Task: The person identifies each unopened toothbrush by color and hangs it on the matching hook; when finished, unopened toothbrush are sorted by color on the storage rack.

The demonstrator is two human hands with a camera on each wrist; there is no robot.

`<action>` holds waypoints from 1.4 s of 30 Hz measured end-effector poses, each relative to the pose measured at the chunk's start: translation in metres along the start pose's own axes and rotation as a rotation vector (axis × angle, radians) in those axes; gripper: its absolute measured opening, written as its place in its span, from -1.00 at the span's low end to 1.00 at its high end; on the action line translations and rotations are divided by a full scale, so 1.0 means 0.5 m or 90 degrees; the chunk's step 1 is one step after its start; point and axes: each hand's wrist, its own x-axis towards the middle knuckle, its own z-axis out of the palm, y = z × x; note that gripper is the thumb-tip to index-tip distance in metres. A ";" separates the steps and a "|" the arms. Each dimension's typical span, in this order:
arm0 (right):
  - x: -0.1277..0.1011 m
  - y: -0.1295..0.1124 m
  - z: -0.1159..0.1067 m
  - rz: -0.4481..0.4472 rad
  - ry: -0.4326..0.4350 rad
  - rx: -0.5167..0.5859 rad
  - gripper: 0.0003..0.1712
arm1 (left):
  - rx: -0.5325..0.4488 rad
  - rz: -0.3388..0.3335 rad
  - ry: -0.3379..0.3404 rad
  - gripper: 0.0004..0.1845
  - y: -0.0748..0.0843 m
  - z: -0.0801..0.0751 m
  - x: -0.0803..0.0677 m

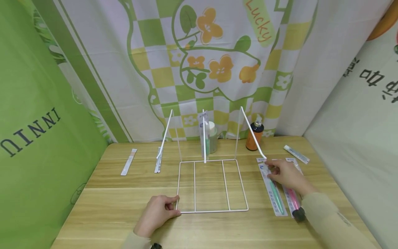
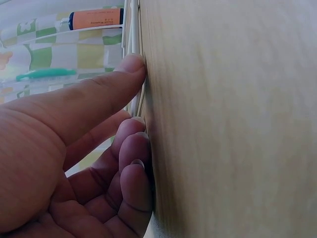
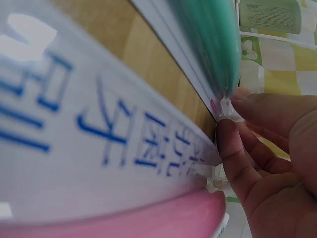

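Observation:
A white wire rack (image 1: 212,186) stands on the wooden table (image 1: 109,204), with its flat base toward me. My left hand (image 1: 175,206) holds the rack's front left corner, thumb on one side of the wire and curled fingers on the other. In the left wrist view the thumb of that hand (image 2: 139,96) presses against the rack's wire (image 2: 132,49). My right hand (image 1: 271,170) pinches the far end of a packaged green toothbrush (image 1: 275,193), which lies flat right of the rack. In the right wrist view that hand (image 3: 225,114) nips the green toothbrush pack's (image 3: 208,44) edge, beside a pink toothbrush pack (image 3: 148,218).
A pink toothbrush pack (image 1: 292,199) lies beside the green one, and another pack (image 1: 296,154) lies at the far right. Two packs (image 1: 129,162) (image 1: 159,159) lie left of the rack. One pack (image 1: 204,135) stands in the rack. An orange bottle (image 1: 255,136) and a pale bottle (image 1: 212,136) stand by the curtain.

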 end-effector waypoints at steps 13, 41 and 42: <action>0.012 0.003 0.007 0.014 0.001 0.013 -0.46 | 0.001 -0.007 -0.002 -0.45 0.004 0.000 -0.001; 0.029 0.006 0.018 0.036 0.006 0.054 -0.67 | 0.032 -0.031 -0.013 -0.45 0.011 -0.002 0.002; 0.028 0.005 0.019 0.037 0.007 0.052 -0.67 | 0.033 -0.032 -0.014 -0.45 0.011 -0.001 0.001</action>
